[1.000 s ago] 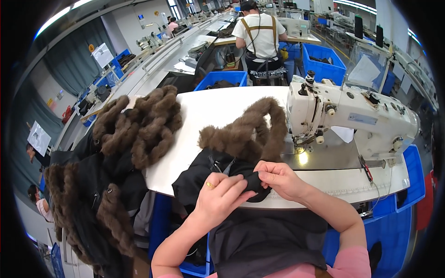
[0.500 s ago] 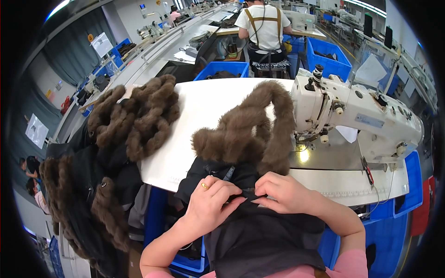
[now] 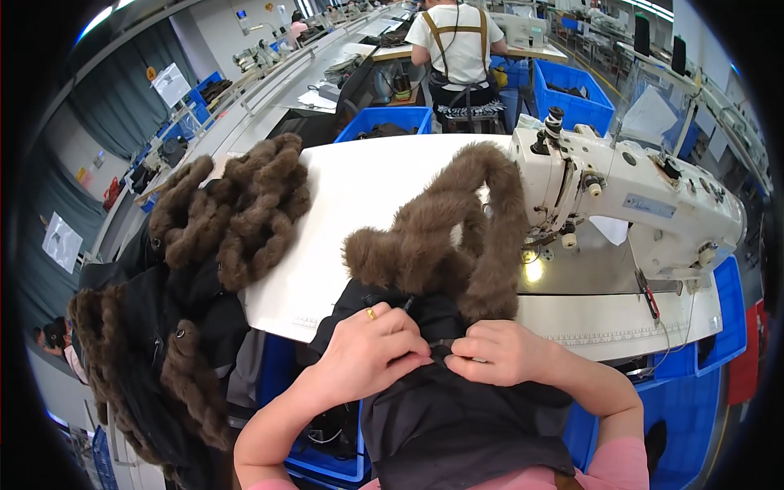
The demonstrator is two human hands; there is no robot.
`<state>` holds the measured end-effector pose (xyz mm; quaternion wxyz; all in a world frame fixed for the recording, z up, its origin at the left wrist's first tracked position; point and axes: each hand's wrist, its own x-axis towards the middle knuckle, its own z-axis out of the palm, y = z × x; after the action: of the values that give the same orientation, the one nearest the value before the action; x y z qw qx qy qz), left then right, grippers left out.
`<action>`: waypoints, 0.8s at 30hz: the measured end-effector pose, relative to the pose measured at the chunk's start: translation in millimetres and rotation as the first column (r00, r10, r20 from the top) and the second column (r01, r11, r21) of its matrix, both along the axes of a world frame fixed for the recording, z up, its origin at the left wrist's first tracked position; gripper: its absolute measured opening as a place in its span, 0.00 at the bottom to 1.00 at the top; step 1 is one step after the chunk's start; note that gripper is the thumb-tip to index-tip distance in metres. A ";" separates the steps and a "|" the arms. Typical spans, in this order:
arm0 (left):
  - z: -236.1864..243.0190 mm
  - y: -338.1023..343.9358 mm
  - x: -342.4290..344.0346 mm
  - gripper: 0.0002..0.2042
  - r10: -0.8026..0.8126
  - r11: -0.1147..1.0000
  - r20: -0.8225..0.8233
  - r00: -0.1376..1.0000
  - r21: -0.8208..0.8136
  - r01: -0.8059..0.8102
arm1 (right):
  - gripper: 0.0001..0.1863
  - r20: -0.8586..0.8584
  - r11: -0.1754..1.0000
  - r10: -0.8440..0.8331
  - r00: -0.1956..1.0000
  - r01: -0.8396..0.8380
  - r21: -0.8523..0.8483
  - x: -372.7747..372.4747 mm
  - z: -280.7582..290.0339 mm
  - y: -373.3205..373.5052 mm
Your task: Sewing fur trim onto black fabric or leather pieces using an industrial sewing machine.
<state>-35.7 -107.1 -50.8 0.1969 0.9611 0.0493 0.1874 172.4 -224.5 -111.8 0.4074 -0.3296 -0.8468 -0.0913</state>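
Note:
A black garment (image 3: 387, 310) with brown fur trim (image 3: 433, 237) lies at the front edge of the white sewing table (image 3: 310, 196) and hangs down over it. My left hand (image 3: 371, 351), a ring on one finger, pinches the black fabric near a small dark strip (image 3: 441, 347). My right hand (image 3: 494, 351) grips the same strip just to its right with fingers curled. What exactly lies between my fingertips is partly hidden. The white sewing machine (image 3: 621, 196) stands at the right, with red-handled snips (image 3: 646, 296) on its bed.
A heap of fur-trimmed black garments (image 3: 188, 286) sits on the left. Blue bins (image 3: 572, 98) stand beyond and beneath the table. A co-worker (image 3: 453, 57) in a white top sits at the bench ahead, back turned; another person (image 3: 57, 335) is at far left.
Both my hands have come lower and nearer to me, pulling the black fabric toward my lap. The fur trim has shifted over to rest closer to the machine.

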 end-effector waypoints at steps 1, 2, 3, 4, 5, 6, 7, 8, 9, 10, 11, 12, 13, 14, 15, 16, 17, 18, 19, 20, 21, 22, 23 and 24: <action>-7.2 -0.6 -3.4 0.07 0.001 1.000 -0.003 1.000 -0.001 -0.001 | 0.08 0.060 0.996 -0.025 0.998 0.020 0.086 -1.2 -0.7 0.4; -16.2 -2.6 -5.9 0.09 -0.039 0.990 0.114 0.993 0.138 0.023 | 0.08 0.056 0.996 -0.030 0.998 0.025 0.086 -0.6 -2.0 -1.3; -23.3 -4.1 -7.7 0.11 -0.095 0.961 0.223 0.970 0.275 0.031 | 0.09 0.036 0.996 -0.036 0.999 0.033 0.084 0.3 -4.0 -2.9; -27.9 -4.9 -8.4 0.11 -0.099 0.961 0.219 0.971 0.275 0.036 | 0.09 0.016 0.996 -0.041 0.999 0.040 0.081 1.1 -5.9 -4.0; -33.0 -5.3 -9.8 0.13 -0.122 0.943 0.252 0.960 0.331 0.033 | 0.09 0.014 0.996 -0.044 0.999 0.043 0.078 1.0 -7.2 -3.8; -36.9 -5.8 -10.9 0.14 -0.147 0.922 0.284 0.948 0.386 0.028 | 0.09 -0.020 0.996 -0.048 0.999 0.049 0.077 0.9 -8.2 -3.4; -39.1 -6.6 -11.8 0.16 -0.175 0.898 0.314 0.933 0.439 0.021 | 0.09 -0.053 0.996 -0.052 0.997 0.056 0.076 0.9 -9.5 -3.4; -39.2 -8.0 -12.8 0.16 -0.174 0.898 0.313 0.934 0.439 0.021 | 0.09 -0.054 0.996 -0.051 0.997 0.055 0.076 0.8 -12.0 -3.3; -38.6 -9.6 -13.6 0.16 -0.177 0.883 0.305 0.936 0.470 0.014 | 0.10 -0.078 0.996 -0.060 0.995 0.064 0.057 0.3 -15.1 -4.1; -38.0 -10.6 -13.8 0.16 -0.181 0.865 0.298 0.937 0.501 0.008 | 0.10 -0.101 0.997 -0.069 0.993 0.073 0.038 -0.2 -16.9 -5.1; -38.9 -10.5 -13.4 0.16 -0.181 0.866 0.297 0.938 0.501 0.009 | 0.10 -0.102 0.997 -0.069 0.992 0.073 0.037 -1.8 -17.1 -4.9; -40.0 -10.5 -12.7 0.16 -0.146 0.884 0.309 0.940 0.467 -0.017 | 0.11 -0.157 0.995 -0.100 0.982 0.101 -0.006 -4.7 -16.2 -4.0; -41.0 -10.3 -12.1 0.16 -0.110 0.900 0.320 0.941 0.434 -0.043 | 0.13 -0.210 0.991 -0.133 0.969 0.125 -0.051 -6.9 -15.2 -3.2; -42.5 -9.5 -11.8 0.16 -0.111 0.900 0.319 0.941 0.435 -0.041 | 0.13 -0.212 0.991 -0.134 0.968 0.126 -0.050 -8.2 -13.7 -3.3; -44.3 -8.2 -11.5 0.15 -0.092 0.908 0.327 0.940 0.416 -0.056 | 0.13 -0.222 0.987 -0.155 0.963 0.142 -0.070 -9.2 -12.0 -3.1; -44.8 -7.4 -11.5 0.14 -0.073 0.915 0.336 0.939 0.397 -0.071 | 0.14 -0.231 0.983 -0.175 0.957 0.158 -0.089 -9.9 -10.9 -2.8; -43.3 -7.5 -10.5 0.14 -0.073 0.915 0.335 0.939 0.398 -0.071 | 0.14 -0.232 0.983 -0.175 0.957 0.158 -0.088 -9.3 -11.2 -2.8; -40.2 -7.6 -9.2 0.15 -0.054 0.942 0.318 0.947 0.331 -0.057 | 0.13 -0.222 0.984 -0.172 0.960 0.157 -0.082 -8.5 -11.8 -2.5; -36.2 -7.8 -7.9 0.16 -0.037 0.964 0.299 0.953 0.262 -0.045 | 0.13 -0.211 0.985 -0.168 0.963 0.155 -0.076 -7.9 -12.1 -2.1; -31.4 -8.8 -5.5 0.16 -0.038 0.964 0.300 0.953 0.263 -0.044 | 0.13 -0.210 0.985 -0.169 0.963 0.156 -0.075 -6.8 -11.8 -2.1; -24.6 -10.7 -2.8 0.16 0.014 0.978 0.234 0.972 0.197 -0.061 | 0.13 -0.202 0.984 -0.171 0.964 0.157 -0.084 -5.6 -11.3 -2.1; -17.2 -12.0 -0.5 0.16 0.061 0.988 0.164 0.985 0.132 -0.083 | 0.13 -0.193 0.983 -0.173 0.966 0.157 -0.093 -5.0 -10.7 -2.2; -8.4 -12.8 0.8 0.15 0.078 0.988 0.106 0.991 0.127 -0.091 | 0.13 -0.191 0.984 -0.168 0.967 0.154 -0.088 -5.3 -10.7 -1.6; -3.2 -12.9 2.3 0.15 0.080 0.987 0.110 0.991 0.132 -0.094 | 0.13 -0.212 0.983 -0.175 0.962 0.158 -0.093 -6.0 -11.5 -1.4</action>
<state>-33.5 -120.0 -53.9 0.1247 0.9581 0.0680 0.2487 166.4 -225.8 -123.2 0.4762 -0.4228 -0.7690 -0.0563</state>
